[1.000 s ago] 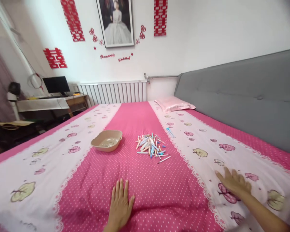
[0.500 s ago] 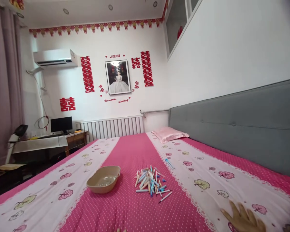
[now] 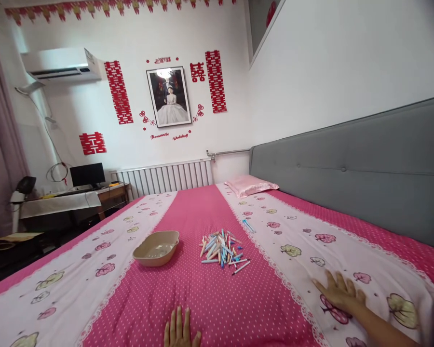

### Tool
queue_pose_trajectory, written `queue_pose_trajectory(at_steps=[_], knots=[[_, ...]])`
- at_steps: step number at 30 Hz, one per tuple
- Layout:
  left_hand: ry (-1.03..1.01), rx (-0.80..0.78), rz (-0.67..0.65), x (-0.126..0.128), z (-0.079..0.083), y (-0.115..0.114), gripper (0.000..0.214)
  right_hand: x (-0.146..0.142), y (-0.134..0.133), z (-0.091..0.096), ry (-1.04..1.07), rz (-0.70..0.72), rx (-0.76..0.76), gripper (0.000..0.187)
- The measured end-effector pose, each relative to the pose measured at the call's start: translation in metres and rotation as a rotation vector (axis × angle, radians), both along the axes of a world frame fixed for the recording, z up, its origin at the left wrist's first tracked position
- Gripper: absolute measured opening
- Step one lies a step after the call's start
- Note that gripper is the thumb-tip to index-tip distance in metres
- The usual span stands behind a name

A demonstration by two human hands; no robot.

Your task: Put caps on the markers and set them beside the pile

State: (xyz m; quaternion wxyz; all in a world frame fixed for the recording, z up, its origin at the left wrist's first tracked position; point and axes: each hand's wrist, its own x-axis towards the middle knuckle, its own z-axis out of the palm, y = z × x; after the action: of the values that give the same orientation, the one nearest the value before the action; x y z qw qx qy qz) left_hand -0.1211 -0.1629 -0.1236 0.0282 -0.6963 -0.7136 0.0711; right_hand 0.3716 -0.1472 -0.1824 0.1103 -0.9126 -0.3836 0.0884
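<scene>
- Left hand [image 3: 183, 330] first: palm down, fingers a bit spread, nothing in its grip. Wrist is cut off by the bottom edge of my head cam feed, so that's all I get of it.
- Right hand [image 3: 342, 293] is palm down too, thumb out toward the left one, fingers loosely apart and holding nothing. It's over the bedspread's white strip, covering part of a pink tree print.
- Bedspread [image 3: 141, 308] under the left hand is the hot pink bit with white dots.
- Pile of pens [image 3: 220, 248] sits ahead of the left hand and a little right, so ahead and left of the right hand. Neither one's touching it. Messy heap, mostly white, blue and tan barrels from what I can make out.
- Beige plastic basin [image 3: 144, 258] is ahead of the left hand, slightly left, just beside the pile but apart from it.
- Couple of blue pens [image 3: 249, 225] lie off on their own, past the pile, well ahead and left of the right hand.
- Pink satin pillow [image 3: 251, 185] is way beyond both hands, against the grey headboard [image 3: 365, 183].
</scene>
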Motion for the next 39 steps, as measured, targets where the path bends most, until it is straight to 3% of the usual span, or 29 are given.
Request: queue_pose_trajectory(at_steps=[8, 19, 27, 35, 37, 39], knots=[[-0.125, -0.16, -0.03, 0.002, 0.009, 0.006, 0.077, 0.001, -0.012, 0.013, 0.025, 0.024, -0.061, 0.086], [-0.103, -0.3, -0.045, 0.003, 0.008, 0.025, 0.087, 0.0, -0.025, 0.037, 0.062, 0.014, -0.098, 0.085], [-0.121, -0.348, -0.146, -0.005, 0.018, 0.017, 0.091, 0.004, -0.026, 0.028, 0.023, 0.014, -0.055, 0.086], [-0.192, -0.281, -0.254, -0.02, 0.024, 0.011, 0.082, 0.004, -0.026, 0.02, -0.038, -0.006, -0.043, 0.084], [-0.198, -0.192, -0.344, -0.035, 0.03, 0.02, 0.071, 0.002, -0.026, 0.022, -0.051, -0.007, -0.031, 0.083], [-0.181, 0.011, -0.352, -0.055, 0.034, 0.034, 0.062, -0.004, -0.031, 0.026, -0.079, 0.004, 0.029, 0.08]])
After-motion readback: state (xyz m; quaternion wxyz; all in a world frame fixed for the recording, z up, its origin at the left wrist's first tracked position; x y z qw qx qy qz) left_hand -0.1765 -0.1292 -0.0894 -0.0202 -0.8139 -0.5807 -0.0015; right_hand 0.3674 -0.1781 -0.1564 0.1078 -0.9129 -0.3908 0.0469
